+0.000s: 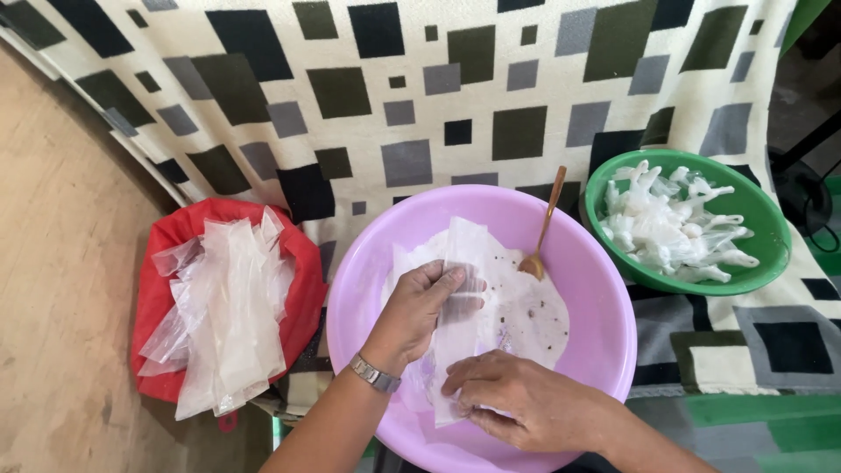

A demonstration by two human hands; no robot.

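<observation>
Bag (460,298) pinched between both hands' grip — over basin (350,289).

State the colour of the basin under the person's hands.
Lilac purple: the basin shows best in the head view, beneath both hands.

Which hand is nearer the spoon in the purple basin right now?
Left. The left hand sits just beside the spoon, holding the clear bag; the right hand is lower, at the bag's bottom edge.

Purple basin (604,350) near rim cut off; right hand (517,398) hides bag's end
</observation>
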